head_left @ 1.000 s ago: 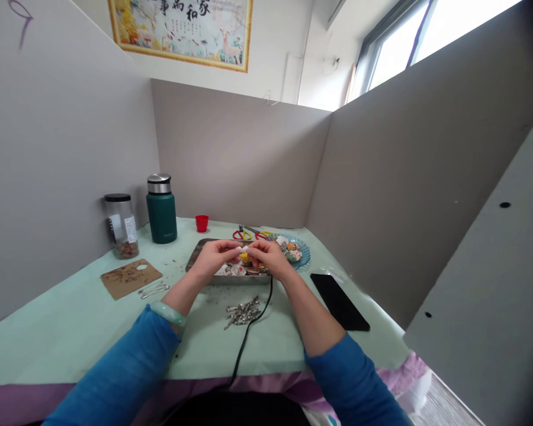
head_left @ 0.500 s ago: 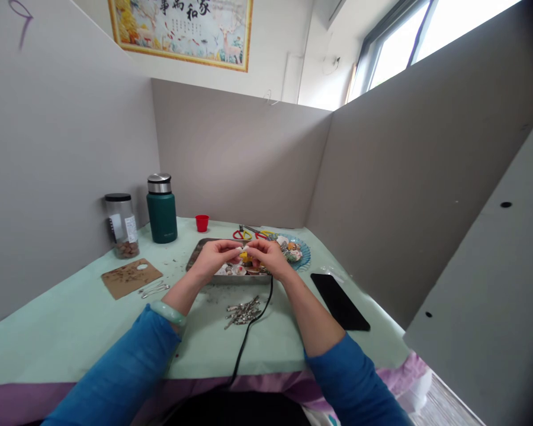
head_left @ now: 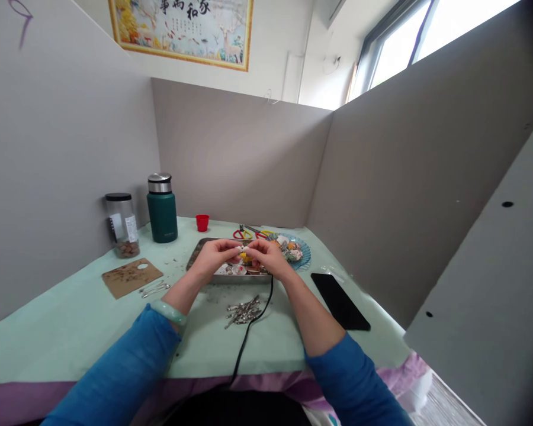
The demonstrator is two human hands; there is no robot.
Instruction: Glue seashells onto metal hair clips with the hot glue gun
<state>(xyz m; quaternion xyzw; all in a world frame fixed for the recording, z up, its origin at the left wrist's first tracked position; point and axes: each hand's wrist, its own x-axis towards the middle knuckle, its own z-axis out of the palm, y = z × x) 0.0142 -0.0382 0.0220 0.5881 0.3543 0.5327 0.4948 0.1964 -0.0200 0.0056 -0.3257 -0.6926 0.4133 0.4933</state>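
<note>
Over the metal tray (head_left: 231,281), my left hand (head_left: 217,255) and my right hand (head_left: 266,255) meet with fingertips pinched on a small white piece (head_left: 243,249). Its exact kind is too small to tell. Beneath the hands, the tray holds white, red and yellow bits, partly hidden by my fingers. A pile of small silver metal clips (head_left: 243,310) lies on the table in front of the tray. A black cord (head_left: 249,331) runs from the tray's near side to the table's front edge.
At the left stand a green thermos (head_left: 162,216) and a clear jar (head_left: 123,228), near a brown card (head_left: 132,278) and metal pins (head_left: 154,289). A red cup (head_left: 202,223), coloured-handled pliers (head_left: 243,234) and a blue plate (head_left: 305,254) of ornaments sit behind. A black phone-like slab (head_left: 340,302) lies right.
The fingertips of both hands have drawn slightly closer around the white piece. Everything else stays in place.
</note>
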